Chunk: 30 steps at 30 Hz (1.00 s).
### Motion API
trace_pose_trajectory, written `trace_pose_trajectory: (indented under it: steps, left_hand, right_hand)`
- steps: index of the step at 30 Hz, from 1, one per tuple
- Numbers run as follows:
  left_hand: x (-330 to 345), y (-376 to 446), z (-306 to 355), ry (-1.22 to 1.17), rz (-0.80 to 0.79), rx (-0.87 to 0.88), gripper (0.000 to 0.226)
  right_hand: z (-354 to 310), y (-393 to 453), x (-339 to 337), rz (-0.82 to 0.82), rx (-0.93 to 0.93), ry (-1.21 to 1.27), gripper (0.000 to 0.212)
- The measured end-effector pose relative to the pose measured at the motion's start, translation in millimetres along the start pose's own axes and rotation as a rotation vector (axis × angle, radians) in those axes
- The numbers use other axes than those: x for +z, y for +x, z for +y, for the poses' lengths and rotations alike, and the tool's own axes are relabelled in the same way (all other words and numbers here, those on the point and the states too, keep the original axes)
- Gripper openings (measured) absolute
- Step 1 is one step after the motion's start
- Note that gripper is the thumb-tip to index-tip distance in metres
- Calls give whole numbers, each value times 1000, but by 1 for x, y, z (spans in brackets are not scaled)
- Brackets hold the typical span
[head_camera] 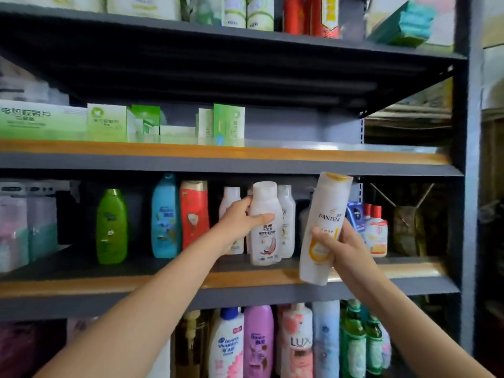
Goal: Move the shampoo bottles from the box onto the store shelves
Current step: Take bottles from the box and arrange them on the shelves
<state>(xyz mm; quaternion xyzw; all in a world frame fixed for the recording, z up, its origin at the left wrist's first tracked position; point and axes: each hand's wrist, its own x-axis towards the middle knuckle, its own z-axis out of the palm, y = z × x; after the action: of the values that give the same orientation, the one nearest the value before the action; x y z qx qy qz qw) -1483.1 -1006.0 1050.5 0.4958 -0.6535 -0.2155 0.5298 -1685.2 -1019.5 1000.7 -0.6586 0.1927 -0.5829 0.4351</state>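
Shelf, middle level: left hand grips white shampoo bottle upright, base at shelf edge among other bottles. Right hand fingers wrapped round Pantene bottle, tilted, lifted in front of shelf.

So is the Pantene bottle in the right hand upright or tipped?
Tipped. The Pantene bottle leans with its cap up and to the right; the right hand grips its lower half, base off the shelf edge.
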Motion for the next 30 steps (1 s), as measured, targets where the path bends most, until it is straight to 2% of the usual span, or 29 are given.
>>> trace_pose_trajectory:
  steps: [3,8,12,16,21,24,26,30]
  left_hand:
    - [21,16,-1,61,-52,-49,40]
    - [42,37,-7,29,-42,-103,47]
    - [44,41,-17,38,-36,-114,42]
    - [44,36,-40,66,-75,-211,43]
    - [40,31,-46,174,-75,-187,37]
    - [30,26,-40,138,-108,-227,28]
    - [19,21,-36,67,-69,-248,21]
    - [-13,3,-27,-104,-12,-237,29]
  right_hand:
    - [3,7,-10,-6,20,-5,27]
    - [5,18,-20,-69,50,-13,27]
    - [7,19,-24,-110,49,-10,35]
    - [17,16,-31,-196,90,35,39]
    - [31,12,-16,-291,124,8,44]
    - [27,22,4,-314,107,77,42]
    - [24,28,19,-328,95,62,39]
    - [21,39,53,-319,70,23,36]
